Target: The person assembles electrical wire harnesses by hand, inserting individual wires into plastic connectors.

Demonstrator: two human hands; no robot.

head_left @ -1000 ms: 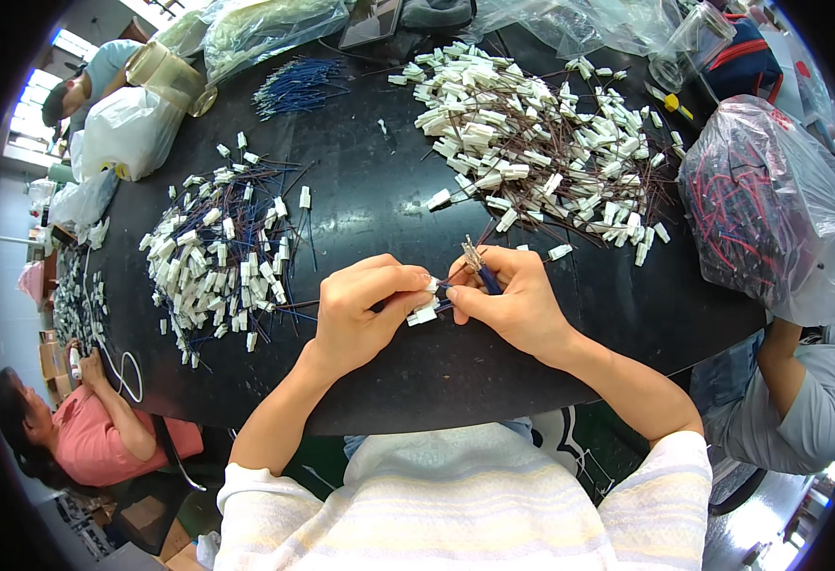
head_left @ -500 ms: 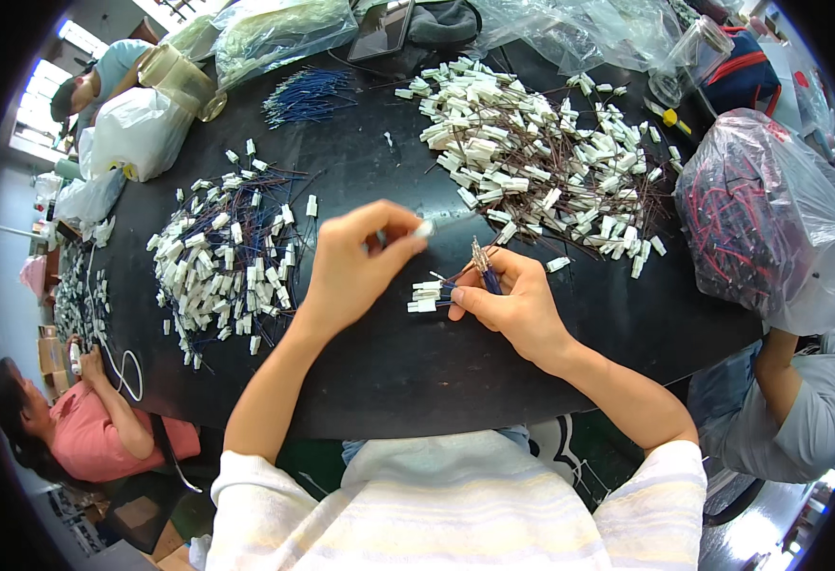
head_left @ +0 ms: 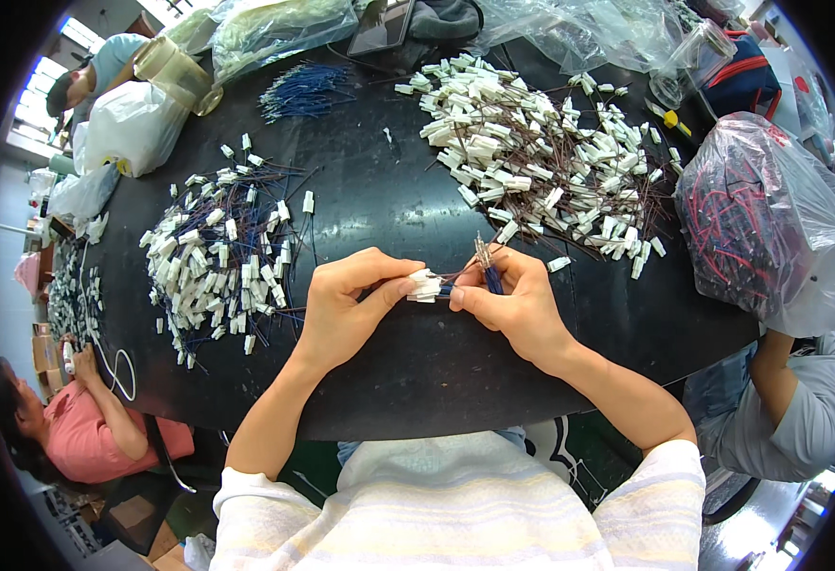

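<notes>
— Left hand (head_left: 351, 305) first: how did it stand in the head view?
— Its thumb and forefinger were narrowed in a pinch on the white plug connectors (head_left: 425, 286), just above the black tabletop (head_left: 389, 400). Half a second earlier it had been lifted away, with a blurred white piece at its fingertips.
— And the right hand (head_left: 517, 300)?
— Curled around dark-blue and brown wires (head_left: 492, 279), much as before, with metal ends sticking up past the forefinger. Thin wires ran from there toward the connectors.
— How many connectors were in the pinch?
— I couldn't tell; the fingertips covered part of them.
— Had the heaps changed?
— Not visibly. The brown-wired connector heap (head_left: 489, 143) lay beyond the right hand, the blue-wired connector heap (head_left: 213, 252) lay to the left, and the clear bag of red wires (head_left: 736, 214) sat at the far right.
</notes>
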